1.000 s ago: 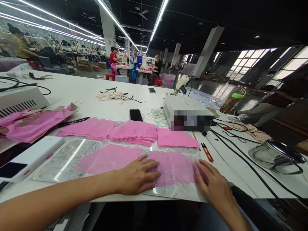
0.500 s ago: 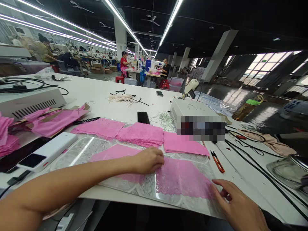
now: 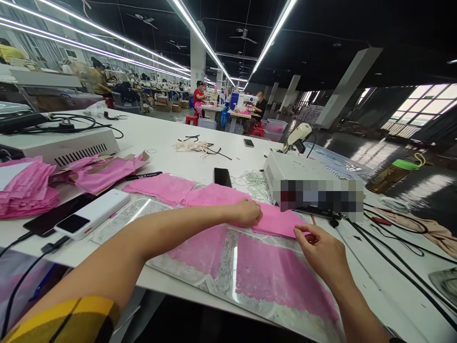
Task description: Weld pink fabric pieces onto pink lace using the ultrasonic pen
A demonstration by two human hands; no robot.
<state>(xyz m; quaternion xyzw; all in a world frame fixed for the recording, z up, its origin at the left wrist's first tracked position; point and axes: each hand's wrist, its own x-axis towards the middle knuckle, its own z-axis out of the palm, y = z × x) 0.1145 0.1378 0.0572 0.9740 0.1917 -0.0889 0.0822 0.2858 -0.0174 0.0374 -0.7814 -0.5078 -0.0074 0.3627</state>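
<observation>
Pink fabric pieces lie in stacks at the back of a clear, patterned board (image 3: 228, 286). My left hand (image 3: 246, 213) reaches across with its fingers curled down at the left end of the right-hand stack (image 3: 276, 221). At that stack's right corner, the thumb and fingertips of my right hand (image 3: 321, 247) pinch the fabric edge. How many layers either hand grips cannot be made out. Nearer me, a single pink piece with a scalloped edge (image 3: 282, 276) lies flat on the board. Another pink piece (image 3: 203, 250) is partly under my left forearm.
A grey machine box (image 3: 303, 166) stands behind the right stack, with black cables (image 3: 396, 267) running right. At left are a white power bank (image 3: 94, 212), a phone and a pink fabric heap (image 3: 28, 186). A dark phone (image 3: 222, 177) and coiled thin cord (image 3: 257, 183) lie behind the stacks.
Both hands have moved away from the flat front piece, up to the right-hand stack. The front piece stays lying on the board. The camera view has turned slightly left.
</observation>
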